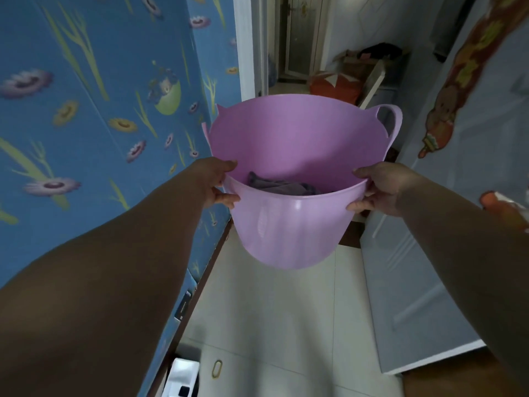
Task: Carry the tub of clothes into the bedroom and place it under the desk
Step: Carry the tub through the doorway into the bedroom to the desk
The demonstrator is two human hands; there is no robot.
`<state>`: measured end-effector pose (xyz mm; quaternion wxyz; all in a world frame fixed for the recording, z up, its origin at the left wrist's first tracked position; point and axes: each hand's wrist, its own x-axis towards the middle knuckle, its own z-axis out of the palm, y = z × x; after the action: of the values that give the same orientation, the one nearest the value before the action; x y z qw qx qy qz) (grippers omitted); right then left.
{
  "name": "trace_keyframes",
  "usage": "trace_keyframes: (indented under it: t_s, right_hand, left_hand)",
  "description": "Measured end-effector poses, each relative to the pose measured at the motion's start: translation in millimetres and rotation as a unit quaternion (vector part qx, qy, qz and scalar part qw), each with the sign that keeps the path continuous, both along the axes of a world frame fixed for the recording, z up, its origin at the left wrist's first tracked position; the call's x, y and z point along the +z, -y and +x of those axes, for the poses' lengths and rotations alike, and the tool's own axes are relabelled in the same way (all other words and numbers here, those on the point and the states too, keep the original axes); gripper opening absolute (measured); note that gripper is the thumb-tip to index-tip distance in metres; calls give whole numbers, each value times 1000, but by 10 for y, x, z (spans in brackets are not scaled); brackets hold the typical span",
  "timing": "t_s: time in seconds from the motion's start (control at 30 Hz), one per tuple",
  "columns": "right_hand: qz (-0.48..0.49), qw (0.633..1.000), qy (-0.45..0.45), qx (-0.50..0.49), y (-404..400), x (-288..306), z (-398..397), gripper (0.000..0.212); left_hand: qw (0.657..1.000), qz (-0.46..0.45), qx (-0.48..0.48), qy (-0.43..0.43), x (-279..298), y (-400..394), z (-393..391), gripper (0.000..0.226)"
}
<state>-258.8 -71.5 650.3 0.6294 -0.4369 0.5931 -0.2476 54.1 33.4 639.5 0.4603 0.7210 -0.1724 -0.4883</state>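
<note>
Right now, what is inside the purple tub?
Dark grey clothes lie at the bottom of the tub. Its near wall covers most of them, so their number cannot be told.

Your left hand point(217, 181) and right hand point(378, 190) grip the rim of the purple tub point(292, 230) and hold it up, so it does not touch the floor point(272, 310). Dark clothes point(280, 186) lie in the bottom of the tub. Right under the tub, the floor is pale tiles. Below the tub and to its left, close to you, a white box point(183, 376) sits on the tiles, with a small yellow ring point(217, 369) just beside it. Just behind the tub, a dark brown strip point(352, 233) crosses the floor. Far past the tub, an orange thing point(335, 87) and a cardboard box point(369, 61) sit on the floor.
</note>
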Motion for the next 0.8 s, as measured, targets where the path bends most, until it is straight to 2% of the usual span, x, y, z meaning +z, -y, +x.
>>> trace_keyframes:
  t_s: [0.13, 0.37, 0.57, 0.8]
  right_hand:
    - [3, 1000, -6, 16, -90, 149, 30, 49]
    - [0, 996, -8, 92, -175, 285, -23, 53]
    - [-24, 987, -6, 161, -290, 344, -39, 32]
    - [-24, 969, -16, 247, -421, 361, 200, 31]
  left_hand:
    - [1000, -2, 6, 15, 101, -210, -17, 75]
    - [998, -4, 47, 34, 241, -695, -226, 70]
    - [993, 5, 108, 41, 309, -1138, -430, 67]
    - [980, 8, 197, 40, 375, -1858, -651, 66]
